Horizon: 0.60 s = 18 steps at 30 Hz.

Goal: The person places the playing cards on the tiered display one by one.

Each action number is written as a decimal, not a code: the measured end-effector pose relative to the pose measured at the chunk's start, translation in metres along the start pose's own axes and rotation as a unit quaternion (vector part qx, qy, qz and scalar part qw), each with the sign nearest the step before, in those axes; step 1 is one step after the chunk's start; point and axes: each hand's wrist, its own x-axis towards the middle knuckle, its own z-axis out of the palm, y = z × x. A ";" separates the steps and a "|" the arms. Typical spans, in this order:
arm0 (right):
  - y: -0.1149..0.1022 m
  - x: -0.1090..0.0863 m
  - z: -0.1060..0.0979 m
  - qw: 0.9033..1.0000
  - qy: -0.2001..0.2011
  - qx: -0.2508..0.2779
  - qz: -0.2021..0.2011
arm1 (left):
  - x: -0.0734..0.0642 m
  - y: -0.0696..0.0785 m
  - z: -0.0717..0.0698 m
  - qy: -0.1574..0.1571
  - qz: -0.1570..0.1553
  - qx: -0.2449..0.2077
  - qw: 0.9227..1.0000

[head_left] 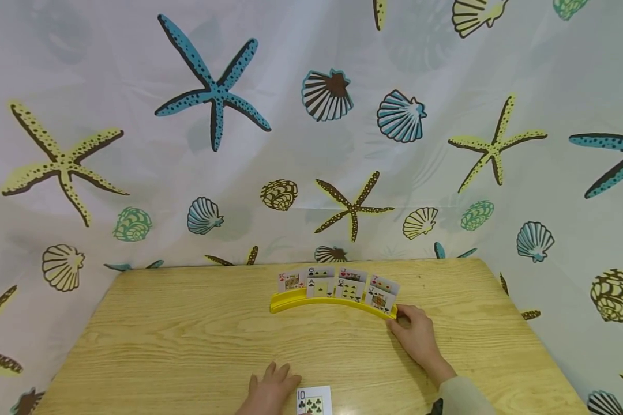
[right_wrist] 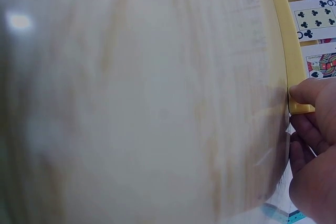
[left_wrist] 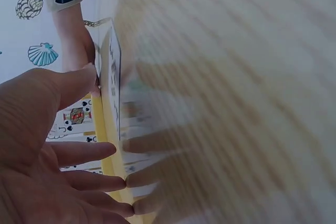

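A curved yellow card holder (head_left: 319, 300) stands toward the back of the wooden table with two rows of playing cards in it. Its front row shows an ace (head_left: 320, 287), a six of clubs (right_wrist: 316, 20) and a jack of spades (head_left: 379, 300). My right hand (head_left: 416, 334) pinches the holder's right end, thumb on the front face and fingers curled around the end. Near the front edge of the view, my left hand (head_left: 271, 389) is low at the table with its fingers spread. Just right of it lies a ten of clubs (head_left: 314, 399), partly cut off by the frame.
In the holder's back row stand a king (head_left: 291, 280), a six, a jack and a seven (head_left: 385, 285). The wooden table (head_left: 187, 328) ends at a white cloth (head_left: 135, 115) printed with starfish and shells, which hangs behind and along the sides.
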 end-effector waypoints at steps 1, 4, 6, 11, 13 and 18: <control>0.000 0.000 0.000 1.000 -0.001 0.000 0.000 | 0.000 -0.002 0.003 -0.003 -0.003 0.004 1.000; 0.001 0.001 0.001 1.000 -0.001 0.000 -0.003 | -0.001 -0.004 0.009 -0.006 -0.003 0.003 1.000; 0.001 0.001 0.001 1.000 0.000 0.000 -0.004 | -0.005 -0.002 0.009 -0.001 0.003 -0.003 1.000; 0.001 0.001 0.001 1.000 0.001 -0.002 -0.003 | -0.013 0.003 0.007 0.023 0.029 -0.004 0.999; 0.001 0.002 0.001 1.000 0.001 -0.002 -0.002 | -0.014 0.004 0.006 0.028 0.033 -0.006 0.999; 0.001 0.002 0.000 1.000 0.000 -0.001 -0.001 | -0.013 0.005 0.005 0.028 0.026 -0.017 0.999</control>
